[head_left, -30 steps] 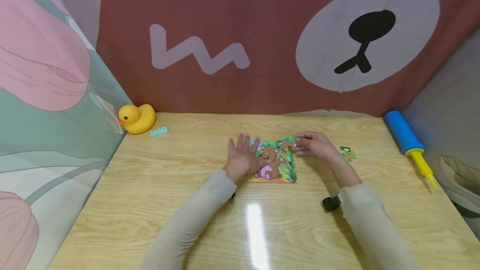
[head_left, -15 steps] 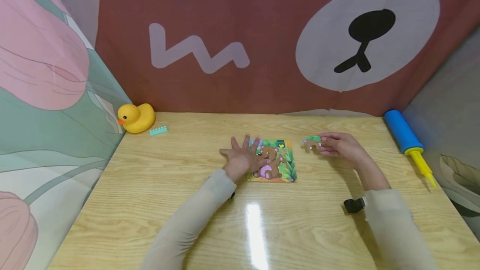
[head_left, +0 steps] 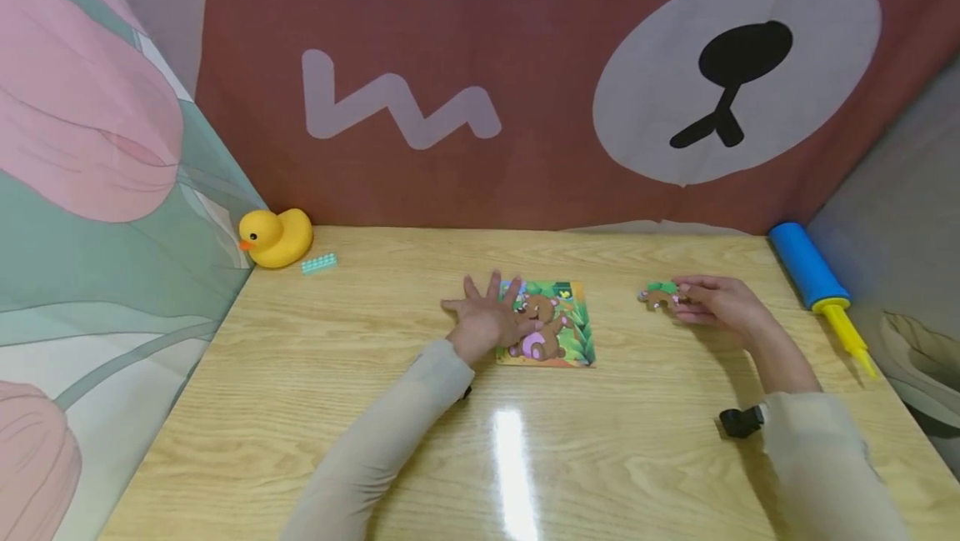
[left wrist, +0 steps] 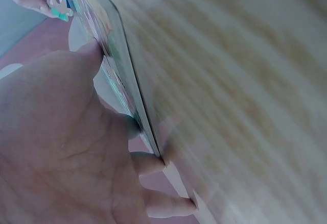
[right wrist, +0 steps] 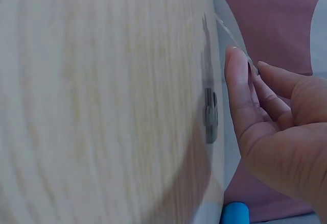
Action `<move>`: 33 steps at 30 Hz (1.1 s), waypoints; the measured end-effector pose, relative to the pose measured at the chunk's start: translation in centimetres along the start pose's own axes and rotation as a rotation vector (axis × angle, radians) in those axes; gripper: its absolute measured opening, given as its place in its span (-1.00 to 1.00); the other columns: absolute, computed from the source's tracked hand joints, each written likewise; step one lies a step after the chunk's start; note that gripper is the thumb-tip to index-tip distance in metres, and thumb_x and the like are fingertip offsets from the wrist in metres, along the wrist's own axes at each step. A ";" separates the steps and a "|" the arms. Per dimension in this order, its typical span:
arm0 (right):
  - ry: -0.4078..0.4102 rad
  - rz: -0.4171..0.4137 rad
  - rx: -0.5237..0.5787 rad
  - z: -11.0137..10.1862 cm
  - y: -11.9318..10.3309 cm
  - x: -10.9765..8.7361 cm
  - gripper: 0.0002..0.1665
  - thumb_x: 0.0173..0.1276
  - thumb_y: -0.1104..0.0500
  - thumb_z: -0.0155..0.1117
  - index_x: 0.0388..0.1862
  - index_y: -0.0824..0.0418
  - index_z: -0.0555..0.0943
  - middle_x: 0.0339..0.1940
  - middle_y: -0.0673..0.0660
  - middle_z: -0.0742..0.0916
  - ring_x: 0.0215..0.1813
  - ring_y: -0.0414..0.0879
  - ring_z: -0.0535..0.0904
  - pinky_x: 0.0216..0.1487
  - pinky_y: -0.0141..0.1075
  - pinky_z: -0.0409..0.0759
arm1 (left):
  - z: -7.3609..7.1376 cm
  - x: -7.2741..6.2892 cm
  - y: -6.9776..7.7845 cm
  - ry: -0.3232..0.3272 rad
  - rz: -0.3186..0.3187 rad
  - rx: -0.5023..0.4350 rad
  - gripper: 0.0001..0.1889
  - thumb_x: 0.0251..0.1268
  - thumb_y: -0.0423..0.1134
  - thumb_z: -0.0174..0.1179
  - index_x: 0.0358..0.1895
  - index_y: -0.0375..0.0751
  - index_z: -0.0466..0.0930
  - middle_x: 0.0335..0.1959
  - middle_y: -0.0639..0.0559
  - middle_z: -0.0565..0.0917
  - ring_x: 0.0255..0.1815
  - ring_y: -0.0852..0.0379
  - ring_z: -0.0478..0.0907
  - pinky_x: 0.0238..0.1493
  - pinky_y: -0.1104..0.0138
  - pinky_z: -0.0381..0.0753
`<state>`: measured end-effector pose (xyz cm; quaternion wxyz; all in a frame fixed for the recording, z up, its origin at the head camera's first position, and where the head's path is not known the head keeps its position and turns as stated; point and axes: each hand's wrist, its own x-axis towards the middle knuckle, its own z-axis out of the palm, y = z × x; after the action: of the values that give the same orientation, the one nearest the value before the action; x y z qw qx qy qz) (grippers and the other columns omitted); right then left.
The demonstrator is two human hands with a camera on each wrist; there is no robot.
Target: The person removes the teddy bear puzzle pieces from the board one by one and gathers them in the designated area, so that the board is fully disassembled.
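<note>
My left hand (head_left: 483,326) rests with fingers spread on the left part of a bear picture puzzle (head_left: 577,349), which lies flat mid-table. Its palm (left wrist: 56,132) and the puzzle's edge (left wrist: 125,45) show from the side in the left wrist view. To the right of the puzzle, my right hand (head_left: 723,308) pinches a brown and green jigsaw piece (head_left: 662,296) between thumb and fingers. The right wrist view has this piece (right wrist: 234,38) nearly edge-on, raised off the table. A small flat loose piece (right wrist: 210,116) lies below that hand; in the head view the hand hides it.
A yellow rubber duck (head_left: 277,238) and a turquoise studded brick (head_left: 319,263) sit at the back left of the wooden table (head_left: 360,408). By the right edge lies a blue and yellow pump (head_left: 813,274). Printed cloth (head_left: 540,174) hangs behind.
My right hand has carried the jigsaw piece off the puzzle's upper right corner and away to the right, over the loose piece. The left hand's fingers have spread wider in place.
</note>
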<state>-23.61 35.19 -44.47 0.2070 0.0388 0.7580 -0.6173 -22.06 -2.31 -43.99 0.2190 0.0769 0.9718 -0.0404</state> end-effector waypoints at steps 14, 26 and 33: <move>0.024 0.007 -0.099 -0.1 0.1 0.1 -0.35 0.67 0.20 -0.08 0.53 0.59 0.10 -0.20 -0.15 0.74 -0.15 -0.33 0.74 -0.02 -0.33 0.75 | -0.4 -0.3 0.3 0.011 -0.019 0.055 -0.15 0.38 0.58 -0.45 0.64 0.42 -0.39 0.72 0.10 -0.28 0.66 -0.41 -0.19 0.33 -0.43 0.32; 0.051 0.007 -0.224 0.5 -0.2 -0.4 -0.38 0.68 0.16 -0.10 0.47 0.63 0.21 -0.01 0.09 0.74 -0.15 -0.35 0.73 0.00 -0.31 0.74 | 0.1 -0.1 0.4 -0.009 -0.017 0.034 -0.12 0.33 0.62 -0.43 0.63 0.44 -0.39 0.72 0.12 -0.29 0.66 -0.43 -0.21 0.33 -0.46 0.27; 0.062 -0.005 -0.280 0.6 -0.3 -0.5 -0.35 0.71 0.11 -0.18 0.49 0.63 0.19 0.45 0.60 0.37 -0.10 -0.42 0.69 0.06 -0.31 0.73 | -0.1 0.0 0.4 -0.014 -0.019 0.039 -0.13 0.34 0.61 -0.43 0.63 0.46 -0.39 0.72 0.13 -0.29 0.66 -0.43 -0.22 0.33 -0.47 0.25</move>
<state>-23.09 34.61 -44.09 0.1854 0.0268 0.8429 -0.5044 -21.99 -1.93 -43.92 0.2241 0.0717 0.9699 -0.0618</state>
